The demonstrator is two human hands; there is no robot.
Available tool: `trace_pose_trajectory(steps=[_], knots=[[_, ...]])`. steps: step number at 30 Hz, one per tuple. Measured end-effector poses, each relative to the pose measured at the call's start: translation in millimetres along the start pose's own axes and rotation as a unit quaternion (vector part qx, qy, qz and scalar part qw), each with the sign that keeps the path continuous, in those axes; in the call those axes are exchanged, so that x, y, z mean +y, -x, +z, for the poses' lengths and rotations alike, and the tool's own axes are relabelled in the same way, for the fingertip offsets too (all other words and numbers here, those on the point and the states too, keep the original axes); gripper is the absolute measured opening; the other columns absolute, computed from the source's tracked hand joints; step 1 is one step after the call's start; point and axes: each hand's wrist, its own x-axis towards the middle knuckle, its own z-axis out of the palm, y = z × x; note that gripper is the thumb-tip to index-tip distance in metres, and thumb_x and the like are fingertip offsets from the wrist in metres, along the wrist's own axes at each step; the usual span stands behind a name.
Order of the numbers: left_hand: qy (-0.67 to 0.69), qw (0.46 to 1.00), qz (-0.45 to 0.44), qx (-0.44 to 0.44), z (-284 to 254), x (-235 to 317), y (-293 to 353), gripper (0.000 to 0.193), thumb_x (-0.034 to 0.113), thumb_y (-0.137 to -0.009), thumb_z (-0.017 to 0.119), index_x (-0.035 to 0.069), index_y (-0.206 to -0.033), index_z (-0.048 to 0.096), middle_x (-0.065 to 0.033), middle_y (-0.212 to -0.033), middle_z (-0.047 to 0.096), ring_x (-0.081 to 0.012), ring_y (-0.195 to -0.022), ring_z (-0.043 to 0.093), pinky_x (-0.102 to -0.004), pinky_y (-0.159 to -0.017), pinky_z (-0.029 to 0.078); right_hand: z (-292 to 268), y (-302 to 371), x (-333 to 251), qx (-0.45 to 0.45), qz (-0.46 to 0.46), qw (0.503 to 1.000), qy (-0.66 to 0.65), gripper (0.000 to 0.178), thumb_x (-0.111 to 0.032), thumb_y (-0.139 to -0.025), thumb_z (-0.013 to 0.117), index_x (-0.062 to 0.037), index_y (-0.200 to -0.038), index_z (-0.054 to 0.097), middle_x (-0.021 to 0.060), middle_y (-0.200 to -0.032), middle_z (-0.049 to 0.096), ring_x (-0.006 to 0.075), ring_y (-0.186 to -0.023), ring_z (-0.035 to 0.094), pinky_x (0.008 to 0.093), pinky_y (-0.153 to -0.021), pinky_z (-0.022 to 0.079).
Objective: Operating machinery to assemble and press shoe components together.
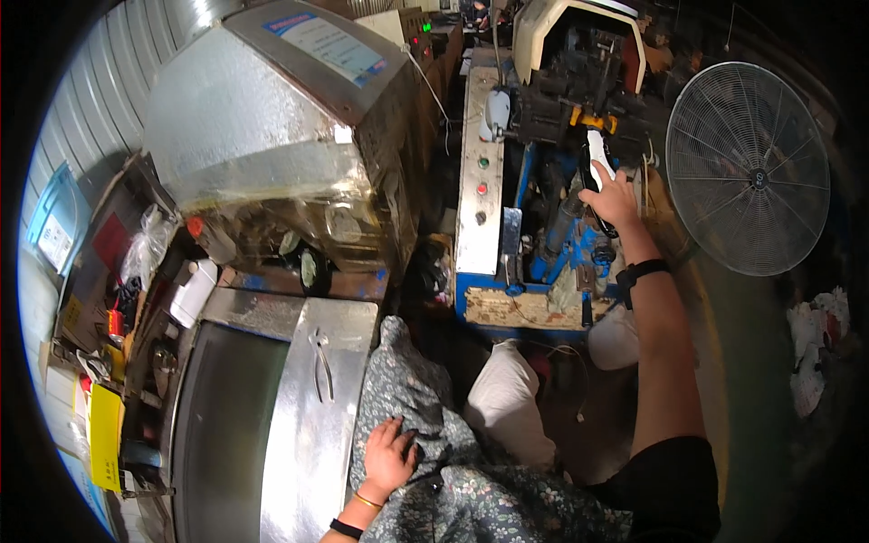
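Note:
My right hand [615, 196] reaches forward over a blue machine [570, 244], its fingers closed on a long white piece with a dark edge [597, 152]. The far end of that piece lies close below a yellow-orange part [594, 119] of the machine; whether they touch I cannot tell. My left hand [390, 453] rests on the dark floral cloth [398, 380] over my lap, fingers loosely spread, holding nothing. Beside that hand, pliers [322, 365] lie on a shiny metal plate [299, 471].
A pale control panel with buttons [480, 195] runs along the machine's left side. A large round fan [757, 179] stands to the right. At the left are a big metal housing [244, 127], a dark belt surface [226, 416] and a cluttered shelf with a yellow box [106, 439].

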Motion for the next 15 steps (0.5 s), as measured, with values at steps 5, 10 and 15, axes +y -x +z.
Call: trace_pose_trajectory(steps=[5, 10, 15], knots=[[-0.019, 1.000, -0.013, -0.002, 3.1, 3.8, 5.3, 0.026, 0.021, -0.075, 0.071, 0.008, -0.097, 0.074, -0.0164, -0.123, 0.062, -0.0375, -0.116, 0.055, -0.0464, -0.100, 0.043, 1.1, -34.4, -10.4, -0.050, 0.029, 0.998, -0.002, 0.085, -0.048, -0.071, 0.067, -0.0340, -0.150, 0.037, 0.0214, -0.138, 0.044, 0.0463, -0.122, 0.046, 0.0465, -0.105, 0.040], [-0.027, 0.999, -0.024, -0.012, 3.9, 6.1, 1.8, 0.026, 0.020, -0.074, 0.073, 0.010, -0.098, 0.074, -0.0133, -0.124, 0.062, -0.0351, -0.116, 0.054, -0.0450, -0.099, 0.043, -2.5, -67.5, -14.4, -0.084, 0.062, 0.995, -0.005, 0.087, -0.048, -0.070, 0.067, -0.0350, -0.150, 0.036, 0.0186, -0.143, 0.041, 0.0434, -0.127, 0.045, 0.0452, -0.107, 0.038], [-0.040, 0.999, -0.027, -0.008, 5.4, 4.6, -0.6, 0.026, 0.020, -0.072, 0.074, 0.012, -0.097, 0.075, -0.0116, -0.123, 0.063, -0.0340, -0.116, 0.054, -0.0439, -0.098, 0.043, -10.5, -75.0, -12.9, -0.092, 0.072, 0.993, -0.028, 0.088, -0.048, -0.070, 0.068, -0.0349, -0.150, 0.035, 0.0193, -0.145, 0.040, 0.0435, -0.130, 0.043, 0.0456, -0.109, 0.037]])
